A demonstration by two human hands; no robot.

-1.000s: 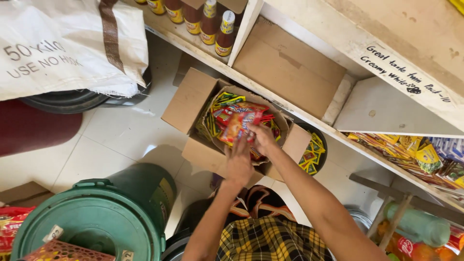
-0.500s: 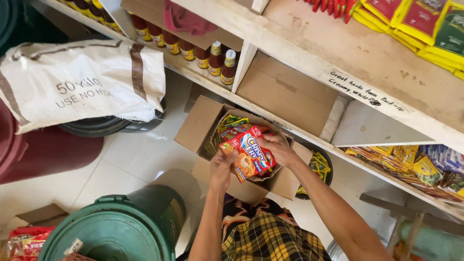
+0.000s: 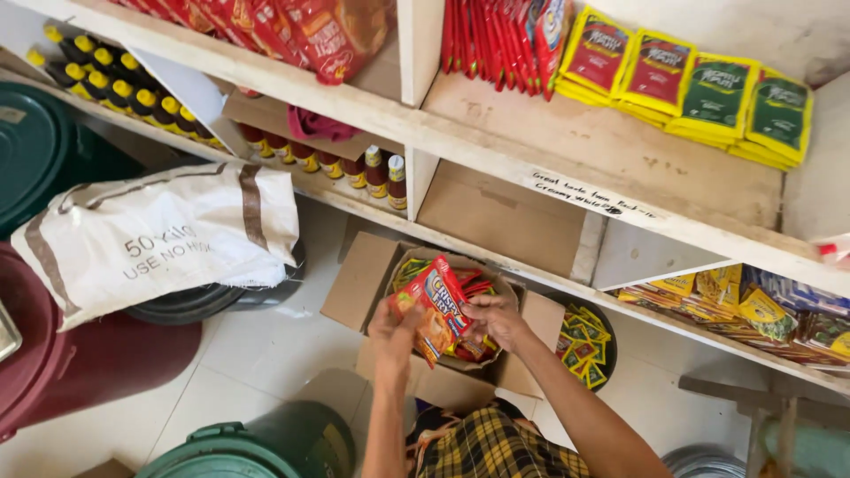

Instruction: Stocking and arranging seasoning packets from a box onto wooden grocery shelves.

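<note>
My left hand (image 3: 395, 328) and my right hand (image 3: 496, 320) both grip a stack of red and orange snack packets (image 3: 436, 310), held just above an open cardboard box (image 3: 365, 281) on the floor. More red packets and yellow-green wrappers lie inside the box under my hands. A wooden shelf (image 3: 611, 168) runs above, with red packets (image 3: 496, 35) and yellow, red and green sachets (image 3: 691, 88) stacked along its back.
Brown bottles with yellow caps (image 3: 372, 173) line a lower shelf. A white woven sack (image 3: 159, 235) lies on a dark bin at left. A green lidded bin (image 3: 257, 447) stands near my left arm. A round basket of yellow sachets (image 3: 584, 341) sits right of the box.
My hands have lifted the snack packets out of the box and upward. The view has tilted up, so that the upper shelf with its packets shows.
</note>
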